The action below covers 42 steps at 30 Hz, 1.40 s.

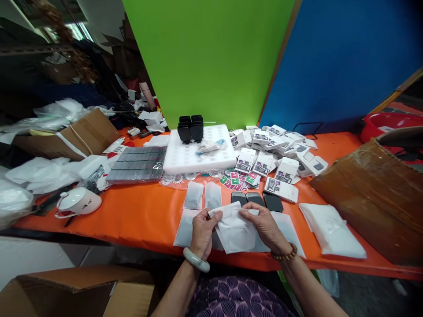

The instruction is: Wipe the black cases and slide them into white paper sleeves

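White translucent pouches [236,231] hang between my two hands over the front edge of the table. My left hand [204,231] pinches their upper left corner, thumb on top. At the upper right, my right hand [264,222] grips the edge between thumb and fingers. Just beyond lie several dark square pads [273,202] in a row. Two filled pouches [193,195] rest to the left of those pads. More filled pouches [183,228] lie beneath and beside my hands, partly covered by them.
A white foam tray [211,154] bears black square parts [191,129]. Small white boxes [280,169] pile up at the back right. A stack of white pouches [332,231] lies near a cardboard box [373,198]. At left stand a white lidded mug [79,201] and a wrapped grey stack [137,164].
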Available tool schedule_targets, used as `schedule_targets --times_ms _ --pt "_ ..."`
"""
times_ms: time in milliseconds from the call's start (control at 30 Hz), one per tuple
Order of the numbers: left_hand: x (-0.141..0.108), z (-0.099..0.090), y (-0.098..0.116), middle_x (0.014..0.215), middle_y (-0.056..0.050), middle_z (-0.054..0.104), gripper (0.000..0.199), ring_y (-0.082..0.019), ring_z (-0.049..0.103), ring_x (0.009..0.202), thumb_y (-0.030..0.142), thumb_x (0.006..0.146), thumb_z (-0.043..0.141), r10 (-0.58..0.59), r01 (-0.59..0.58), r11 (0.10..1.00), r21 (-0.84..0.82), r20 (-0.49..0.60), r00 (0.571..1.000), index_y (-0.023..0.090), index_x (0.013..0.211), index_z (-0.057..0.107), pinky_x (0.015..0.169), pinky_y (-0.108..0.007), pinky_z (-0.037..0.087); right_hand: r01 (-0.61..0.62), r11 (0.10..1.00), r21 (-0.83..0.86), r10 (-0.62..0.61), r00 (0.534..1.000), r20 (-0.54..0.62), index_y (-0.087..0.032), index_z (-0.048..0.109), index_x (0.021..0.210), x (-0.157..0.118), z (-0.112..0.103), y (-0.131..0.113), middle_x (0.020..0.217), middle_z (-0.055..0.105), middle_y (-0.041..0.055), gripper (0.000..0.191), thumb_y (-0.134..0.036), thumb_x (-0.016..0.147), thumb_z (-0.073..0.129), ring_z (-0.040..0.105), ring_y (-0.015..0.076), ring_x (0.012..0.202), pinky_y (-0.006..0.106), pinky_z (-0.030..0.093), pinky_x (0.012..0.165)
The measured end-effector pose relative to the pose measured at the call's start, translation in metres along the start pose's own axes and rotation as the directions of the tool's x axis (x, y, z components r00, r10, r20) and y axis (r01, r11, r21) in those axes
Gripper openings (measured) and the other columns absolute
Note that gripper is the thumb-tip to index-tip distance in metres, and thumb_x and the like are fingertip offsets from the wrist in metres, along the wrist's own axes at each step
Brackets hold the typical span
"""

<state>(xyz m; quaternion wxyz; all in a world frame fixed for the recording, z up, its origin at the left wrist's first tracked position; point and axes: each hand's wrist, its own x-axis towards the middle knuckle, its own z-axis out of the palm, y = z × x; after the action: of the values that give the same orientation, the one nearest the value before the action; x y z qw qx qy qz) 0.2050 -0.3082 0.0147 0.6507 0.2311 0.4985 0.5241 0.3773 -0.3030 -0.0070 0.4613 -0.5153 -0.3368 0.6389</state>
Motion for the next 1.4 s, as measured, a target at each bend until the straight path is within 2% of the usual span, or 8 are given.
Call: schedule_targets --times_ms 267,400,567,633,800,1000,1233,1400 --pt "0.001 -0.004 0.002 0.061 0.001 0.061 0.038 -0.009 0.05 0.057 0.033 0.051 0.087 0.023 -0.023 1.0 0.004 -0.014 1.0 0.011 0.069 0.061 0.056 -0.02 0.038 -0.046 0.926 0.375 0.027 0.998 0.056 -0.02 0.049 0.068 -0.002 -0.01 -0.018 0.083 0.066 0.0001 0.035 -0.027 0.059 0.082 0.06 0.0137 0.065 0.026 0.046 0.063" --pt "0.001 -0.003 -0.003 0.056 0.004 0.056 0.04 -0.007 0.045 0.053 0.032 0.05 0.088 0.02 -0.02 1.0 0.016 -0.008 1.0 0.013 0.064 0.056 0.052 -0.019 0.035 0.014 0.957 0.289 -0.019 1.0 0.012 -0.021 0.053 0.075 0.0 -0.016 -0.022 0.08 0.064 -0.0024 0.035 -0.027 0.057 0.082 0.051 0.0085 0.052 0.022 0.039 0.05" --pt "-0.002 0.002 -0.007 0.055 0.004 0.057 0.039 -0.008 0.047 0.052 0.031 0.051 0.088 -0.024 0.022 0.999 0.038 0.052 0.998 0.013 0.064 0.056 0.054 -0.02 0.039 0.112 0.989 -0.093 -0.109 0.993 0.038 -0.021 0.064 0.092 -0.004 -0.005 -0.018 0.095 0.064 0.0024 0.035 -0.045 0.068 0.074 0.057 0.0177 0.083 0.027 0.044 0.071" --pt "-0.003 0.004 -0.009 0.061 0.001 0.062 0.038 -0.01 0.053 0.056 0.032 0.051 0.088 -0.053 0.049 0.998 0.044 0.092 0.994 0.012 0.069 0.06 0.057 -0.022 0.042 0.074 0.984 -0.16 -0.059 0.994 0.097 -0.021 0.064 0.091 -0.005 0.003 -0.013 0.09 0.064 0.0014 0.039 -0.044 0.063 0.079 0.056 0.0171 0.079 0.027 0.044 0.069" --pt "-0.004 0.004 -0.008 0.063 -0.002 0.065 0.038 -0.012 0.056 0.057 0.037 0.054 0.086 -0.068 0.064 0.997 0.041 0.093 0.993 0.01 0.07 0.064 0.058 -0.024 0.043 -0.035 0.998 -0.059 0.042 0.993 0.109 -0.018 0.057 0.07 -0.004 0.008 -0.004 0.066 0.058 -0.0034 0.036 -0.044 0.061 0.08 0.049 0.0103 0.057 0.023 0.038 0.055" --pt "-0.003 0.001 -0.002 0.061 -0.001 0.064 0.041 -0.013 0.056 0.057 0.038 0.05 0.088 -0.068 0.069 0.998 -0.001 0.048 0.996 0.011 0.067 0.063 0.059 -0.025 0.045 -0.014 0.999 -0.048 0.012 0.999 -0.041 -0.017 0.057 0.068 -0.004 -0.007 -0.011 0.062 0.057 -0.0032 0.038 -0.045 0.059 0.081 0.047 0.0096 0.053 0.022 0.036 0.05" --pt "-0.002 0.0 0.003 0.06 0.001 0.059 0.041 -0.009 0.049 0.056 0.04 0.054 0.086 -0.05 0.047 0.998 0.045 0.074 0.996 0.012 0.063 0.057 0.055 -0.021 0.04 0.031 0.983 0.183 -0.028 0.999 -0.018 -0.021 0.044 0.068 -0.011 -0.03 -0.022 0.052 0.048 -0.0085 0.038 -0.032 0.062 0.08 0.034 0.0047 0.039 0.018 0.024 0.038" --pt "-0.003 0.003 0.003 0.056 0.006 0.049 0.042 -0.007 0.042 0.054 0.035 0.054 0.086 -0.033 0.027 0.998 0.054 0.116 0.993 0.015 0.06 0.05 0.052 -0.018 0.035 0.01 0.998 0.056 -0.012 0.999 0.038 -0.02 0.053 0.076 -0.012 -0.032 -0.03 0.057 0.052 -0.0059 0.031 -0.04 0.068 0.076 0.042 0.0066 0.045 0.019 0.03 0.044"
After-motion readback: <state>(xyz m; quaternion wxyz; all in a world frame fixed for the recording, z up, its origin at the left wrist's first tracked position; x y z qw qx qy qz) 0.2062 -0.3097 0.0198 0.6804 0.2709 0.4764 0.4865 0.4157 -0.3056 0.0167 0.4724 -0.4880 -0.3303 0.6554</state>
